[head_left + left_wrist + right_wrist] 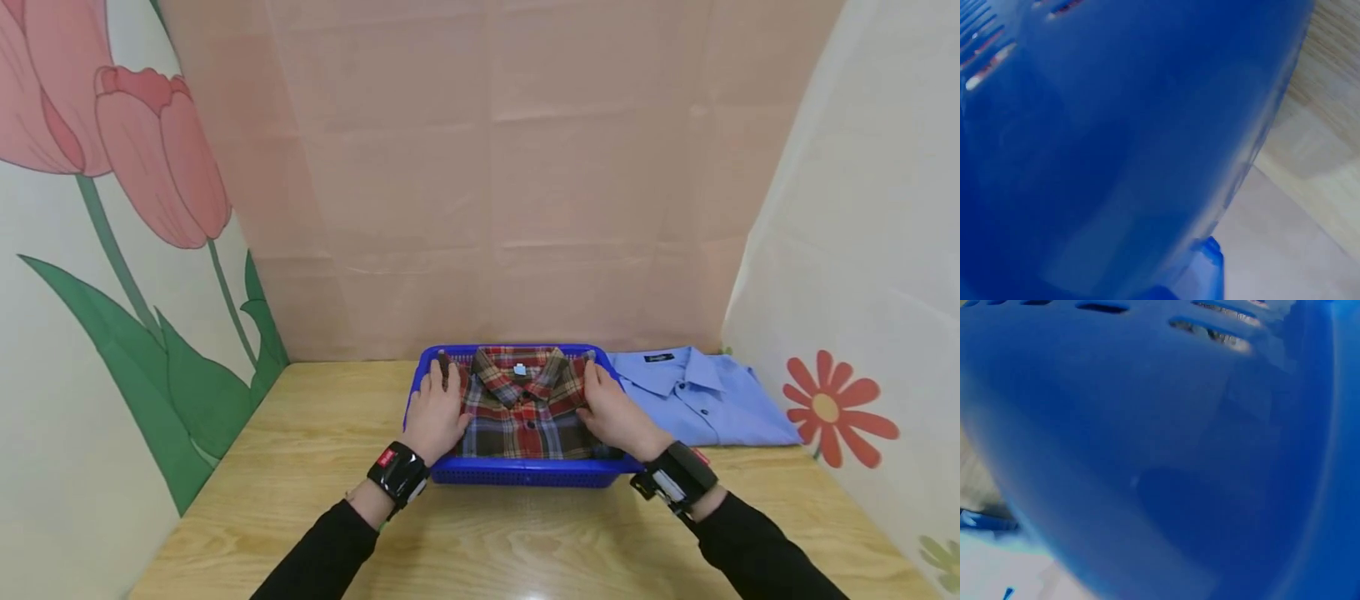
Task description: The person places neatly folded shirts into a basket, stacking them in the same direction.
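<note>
A plaid shirt in red, grey and brown lies folded, collar at the far side, inside a blue plastic basket. My left hand rests on the shirt's left side, reaching over the basket's rim, with its fingers extended and the thumb apart. On the right side, my right hand touches the shirt near its shoulder, fingers fairly straight. Both wrist views are filled by the basket's slotted wall, seen close up, and the hands are hidden there.
A folded light blue shirt lies right of the basket on the wooden table. A pinkish-brown sheet hangs behind the table. Walls with printed flowers stand at both sides.
</note>
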Tool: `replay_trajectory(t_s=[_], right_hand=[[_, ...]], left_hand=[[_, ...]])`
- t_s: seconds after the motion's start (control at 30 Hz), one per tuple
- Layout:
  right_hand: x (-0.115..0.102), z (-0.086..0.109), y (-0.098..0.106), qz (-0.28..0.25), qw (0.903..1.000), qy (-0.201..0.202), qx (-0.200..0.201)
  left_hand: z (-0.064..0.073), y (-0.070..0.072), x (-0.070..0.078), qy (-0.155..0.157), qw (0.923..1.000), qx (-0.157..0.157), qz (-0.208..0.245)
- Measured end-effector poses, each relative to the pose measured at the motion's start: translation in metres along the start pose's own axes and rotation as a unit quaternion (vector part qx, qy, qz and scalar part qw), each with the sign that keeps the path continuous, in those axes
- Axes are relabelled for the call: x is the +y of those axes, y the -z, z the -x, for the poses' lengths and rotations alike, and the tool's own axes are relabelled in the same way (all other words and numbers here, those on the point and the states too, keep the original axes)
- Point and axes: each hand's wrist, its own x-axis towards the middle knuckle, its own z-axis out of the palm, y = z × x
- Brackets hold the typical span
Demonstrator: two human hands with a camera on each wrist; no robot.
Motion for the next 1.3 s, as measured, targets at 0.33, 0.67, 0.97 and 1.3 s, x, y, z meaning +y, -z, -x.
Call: replay_trajectory(t_s=[0.33,0.67,0.97,1.3], right_hand=[[-0.016,0.003,-0.001,0.089,0.9944,0.028,-0.049],[-0.008,-0.003,-0.011,0.021,0.9803,0.001,-0.197],[-0.002,-0.002,-0.018,-0.029,0.9681,-0.039,-0.246],[0.000,-0.006,-0.010,-0.086,0.9683,-0.053,-0.228]], left_hand=[[0.001,0.001,0.006,-0.081,0.9908,-0.104,0.032],[-0.007,-0.008,-0.005,-0.022,0.9762,-0.192,0.099],[-0.007,-0.016,-0.006,-0.008,0.9656,-0.238,0.104],[-0.007,-0.014,-0.005,-0.012,0.9664,-0.232,0.110]])
